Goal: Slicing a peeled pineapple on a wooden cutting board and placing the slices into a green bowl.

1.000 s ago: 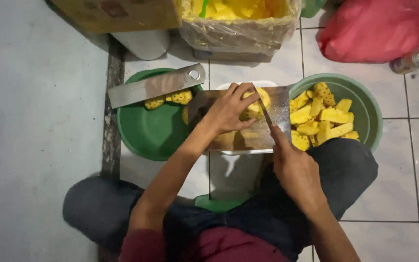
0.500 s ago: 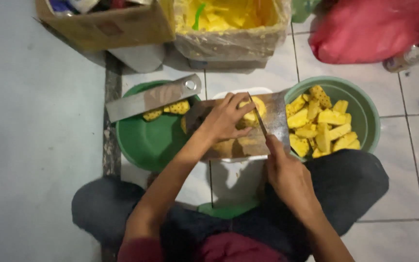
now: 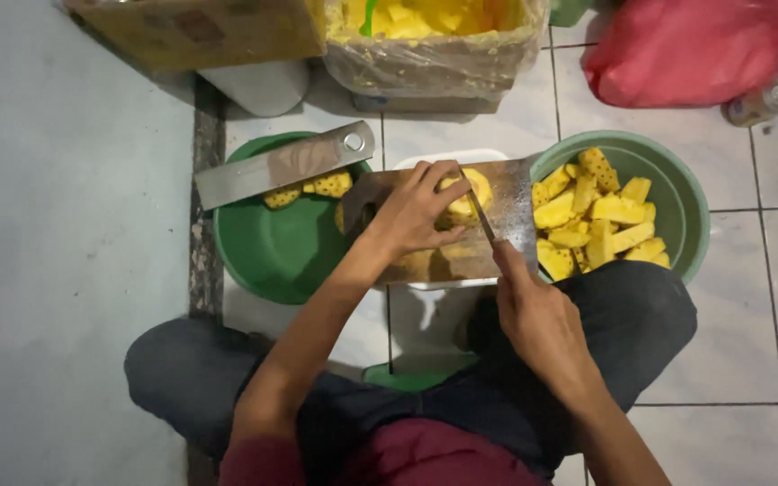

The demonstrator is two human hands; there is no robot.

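Reaching forward over your bent knees, your left hand (image 3: 411,216) arches over the pineapple piece (image 3: 463,193) on the cutting board (image 3: 434,261), fingers curled down to pin the fruit in place, wrist raised and forearm running straight back toward your body. Your right hand (image 3: 533,315) is clenched around the handle of the knife (image 3: 479,216), knuckles up, with the thin blade angling forward to meet the fruit just beside your left fingertips. Right of the board, touching its edge, sits the green basin (image 3: 691,207) piled with yellow pineapple chunks (image 3: 596,216). Left of the board lies the green bowl (image 3: 272,252) holding a few peel scraps (image 3: 317,187), with a cleaver (image 3: 281,166) resting across its rim.
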